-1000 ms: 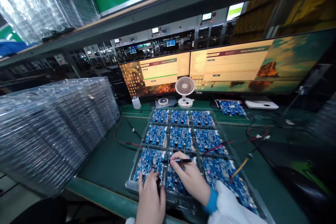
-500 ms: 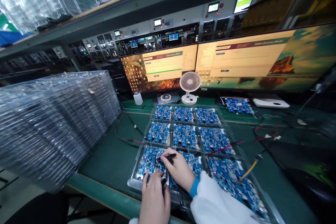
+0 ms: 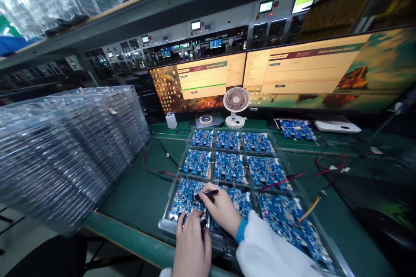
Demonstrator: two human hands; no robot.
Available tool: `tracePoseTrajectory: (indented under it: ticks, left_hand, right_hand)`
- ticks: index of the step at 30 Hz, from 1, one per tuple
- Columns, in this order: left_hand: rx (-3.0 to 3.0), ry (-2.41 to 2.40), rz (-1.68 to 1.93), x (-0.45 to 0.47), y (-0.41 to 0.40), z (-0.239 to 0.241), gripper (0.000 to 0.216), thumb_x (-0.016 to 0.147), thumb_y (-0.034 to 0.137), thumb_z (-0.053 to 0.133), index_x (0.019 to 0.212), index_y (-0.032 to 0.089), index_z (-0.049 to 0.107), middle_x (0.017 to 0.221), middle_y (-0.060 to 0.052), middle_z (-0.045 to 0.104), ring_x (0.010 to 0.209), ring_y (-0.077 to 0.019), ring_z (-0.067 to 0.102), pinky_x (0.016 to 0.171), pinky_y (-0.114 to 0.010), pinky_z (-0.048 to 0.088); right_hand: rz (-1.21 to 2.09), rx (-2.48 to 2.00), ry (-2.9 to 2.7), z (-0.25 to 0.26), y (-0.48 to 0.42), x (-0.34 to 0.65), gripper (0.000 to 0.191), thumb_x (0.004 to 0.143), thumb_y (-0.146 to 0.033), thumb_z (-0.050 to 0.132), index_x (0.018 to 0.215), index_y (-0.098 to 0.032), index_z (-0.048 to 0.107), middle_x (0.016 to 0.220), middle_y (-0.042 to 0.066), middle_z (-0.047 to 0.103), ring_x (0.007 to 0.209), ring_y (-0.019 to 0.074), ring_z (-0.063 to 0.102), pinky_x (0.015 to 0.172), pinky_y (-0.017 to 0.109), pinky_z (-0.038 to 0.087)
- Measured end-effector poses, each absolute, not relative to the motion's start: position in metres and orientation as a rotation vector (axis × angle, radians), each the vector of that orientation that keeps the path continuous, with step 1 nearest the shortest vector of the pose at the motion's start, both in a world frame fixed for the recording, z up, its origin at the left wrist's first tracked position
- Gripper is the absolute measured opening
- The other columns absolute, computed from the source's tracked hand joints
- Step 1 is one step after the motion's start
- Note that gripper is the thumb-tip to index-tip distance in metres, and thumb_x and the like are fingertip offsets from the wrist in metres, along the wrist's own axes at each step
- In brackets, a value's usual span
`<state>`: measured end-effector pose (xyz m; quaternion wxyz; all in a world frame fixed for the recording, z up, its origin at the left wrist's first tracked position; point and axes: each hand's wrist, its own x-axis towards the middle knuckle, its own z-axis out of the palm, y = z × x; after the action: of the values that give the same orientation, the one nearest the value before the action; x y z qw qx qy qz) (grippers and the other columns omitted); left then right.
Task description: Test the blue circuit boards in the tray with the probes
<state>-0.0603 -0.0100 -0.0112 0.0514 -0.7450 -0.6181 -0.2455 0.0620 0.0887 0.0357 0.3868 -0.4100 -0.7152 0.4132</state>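
Observation:
A clear plastic tray (image 3: 164, 225) of several blue circuit boards lies on the green bench in front of me. My right hand (image 3: 222, 210) holds a black pen (image 3: 208, 192) with its tip over the near-left board (image 3: 183, 197). My left hand (image 3: 191, 246) rests at the tray's near edge, fingertips on that same board, pinching a small dark part that I cannot make out. Red and black wires (image 3: 156, 169) run from the left to this board. A yellow-tipped cable (image 3: 308, 210) lies on the near-right board (image 3: 286, 220).
A tall leaning stack of clear trays (image 3: 65, 151) fills the left side. Two monitors (image 3: 292, 73) stand at the back with a small white fan (image 3: 236, 106), a white bottle (image 3: 169, 120) and a tape roll (image 3: 206, 119) before them. Another board (image 3: 295, 130) lies at back right.
My right hand with the pen has moved left, from the near-middle board to the near-left board. My left hand has stayed at the tray's near edge. The view has shifted slightly.

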Motion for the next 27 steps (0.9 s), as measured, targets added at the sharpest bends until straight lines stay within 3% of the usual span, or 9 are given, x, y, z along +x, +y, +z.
tracePoseTrajectory:
  ticks: [6,9,13,18,21,24,27]
  left_hand:
    - [-2.304,-2.09,-0.893,-0.064,-0.01,0.007,0.024,0.093,0.026,0.04,0.112,0.019,0.052,0.111,-0.011,0.067,0.109,-0.0245,0.062,0.097,-0.049,0.048]
    - [-2.257,-2.308,-1.037,-0.067,-0.007,0.024,0.029,0.095,0.033,0.033,0.106,0.018,0.056,0.104,-0.013,0.067,0.103,-0.0245,0.063,0.091,-0.046,0.052]
    - [-2.262,-2.394,-1.137,-0.066,-0.002,0.041,0.035,0.095,0.039,0.033,0.111,0.02,0.058,0.108,-0.013,0.067,0.105,-0.025,0.061,0.095,-0.048,0.049]
    - [-2.43,-2.384,-1.149,-0.051,-0.005,0.06,0.04,0.095,0.043,0.031,0.113,0.021,0.059,0.116,-0.013,0.064,0.11,-0.0262,0.056,0.1,-0.049,0.043]
    - [-2.689,-2.366,-1.118,-0.041,-0.011,0.071,0.039,0.094,0.044,0.032,0.113,0.022,0.058,0.116,-0.012,0.064,0.108,-0.0238,0.056,0.099,-0.042,0.042]
    - [-3.022,-2.383,-1.11,-0.036,-0.02,0.078,0.046,0.091,0.056,0.034,0.102,0.02,0.06,0.088,-0.007,0.065,0.083,-0.0184,0.059,0.081,-0.03,0.047]
    - [-3.502,-2.29,-1.25,-0.032,-0.03,0.084,0.062,0.081,0.074,0.038,0.086,0.016,0.059,0.064,0.002,0.047,0.057,-0.01,0.044,0.057,-0.021,0.039]
  right_hand:
    - [1.052,-1.028,-1.681,0.056,0.078,0.076,0.022,0.087,-0.039,0.047,0.078,-0.022,0.056,0.08,0.002,0.06,0.079,0.0172,0.057,0.078,0.032,0.043]
    - [1.126,-1.021,-1.593,0.072,0.066,0.089,0.028,0.087,-0.047,0.047,0.076,-0.022,0.054,0.072,0.0,0.055,0.07,0.0152,0.055,0.07,0.031,0.045]
    - [1.268,-0.983,-1.484,0.09,0.053,0.107,0.034,0.086,-0.055,0.048,0.077,-0.022,0.049,0.069,-0.003,0.051,0.065,0.0134,0.056,0.064,0.029,0.048]
    - [1.331,-0.963,-1.441,0.096,0.048,0.12,0.035,0.084,-0.056,0.051,0.078,-0.022,0.049,0.07,-0.003,0.052,0.067,0.0133,0.056,0.067,0.029,0.048]
    - [1.377,-0.936,-1.488,0.093,0.042,0.126,0.034,0.082,-0.054,0.055,0.077,-0.021,0.053,0.07,-0.002,0.053,0.067,0.0137,0.055,0.066,0.03,0.047]
    - [1.405,-0.89,-1.571,0.091,0.026,0.138,0.034,0.08,-0.054,0.059,0.076,-0.02,0.056,0.071,0.0,0.055,0.068,0.0143,0.054,0.065,0.029,0.045]
    - [1.354,-0.788,-1.693,0.092,0.004,0.153,0.034,0.082,-0.054,0.056,0.079,-0.02,0.06,0.075,0.002,0.058,0.071,0.0143,0.055,0.067,0.029,0.044]
